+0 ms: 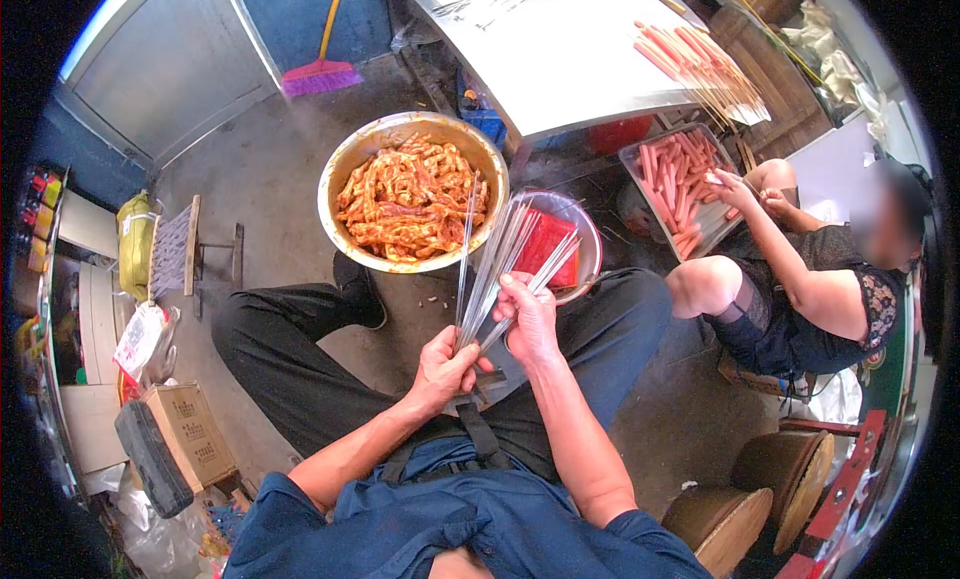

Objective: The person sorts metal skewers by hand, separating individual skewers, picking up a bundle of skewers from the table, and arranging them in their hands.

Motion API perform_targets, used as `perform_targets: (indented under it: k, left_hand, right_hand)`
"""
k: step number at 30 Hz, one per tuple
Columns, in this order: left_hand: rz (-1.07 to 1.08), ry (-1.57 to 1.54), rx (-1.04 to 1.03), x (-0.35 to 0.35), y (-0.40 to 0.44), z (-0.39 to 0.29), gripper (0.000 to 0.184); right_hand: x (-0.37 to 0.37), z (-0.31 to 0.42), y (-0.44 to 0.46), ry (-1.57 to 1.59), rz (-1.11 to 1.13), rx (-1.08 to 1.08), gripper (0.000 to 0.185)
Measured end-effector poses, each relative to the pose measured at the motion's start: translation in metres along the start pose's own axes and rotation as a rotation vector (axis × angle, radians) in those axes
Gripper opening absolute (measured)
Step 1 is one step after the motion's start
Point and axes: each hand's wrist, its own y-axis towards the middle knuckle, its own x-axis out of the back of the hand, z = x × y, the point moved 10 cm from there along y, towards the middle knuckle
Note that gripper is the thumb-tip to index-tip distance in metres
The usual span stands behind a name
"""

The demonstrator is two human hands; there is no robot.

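Note:
My left hand (447, 367) is closed around the lower ends of a fanned bundle of thin metal skewers (497, 254). Higher up on the right side of the bundle, my right hand (527, 316) grips part of the same skewers. Beyond them stands a large metal basin (330, 184) heaped with red-brown marinated meat pieces (410, 204). Right of the skewers is a smaller basin (592, 229) holding a red block-like thing (550, 247), partly hidden behind the skewers and my right hand.
At right a seated person (800, 259) handles sausages over a metal tray (715, 239). Skewered sausages (695, 59) lie on the white table (560, 84). A purple broom (320, 76) leans at the back. Cardboard boxes (188, 434) stand at left, round wooden blocks (720, 524) at lower right.

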Motion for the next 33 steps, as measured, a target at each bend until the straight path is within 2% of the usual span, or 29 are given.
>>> perform_targets:
  k: [20, 28, 33]
  left_hand:
    - [-0.011, -0.019, -0.024, 0.0012, -0.0009, -0.0040, 0.015]
    - [-0.018, -0.020, -0.027, 0.0013, -0.0011, -0.0026, 0.015]
    - [-0.047, -0.099, 0.037, -0.0005, -0.0035, -0.0048, 0.014]
  right_hand:
    - [0.0036, -0.0022, 0.0034, -0.012, -0.003, 0.019, 0.016]
    - [0.0069, 0.0027, 0.0026, -0.064, -0.044, 0.067, 0.010]
    - [0.0060, 0.0036, 0.0019, -0.078, -0.046, 0.059, 0.008]
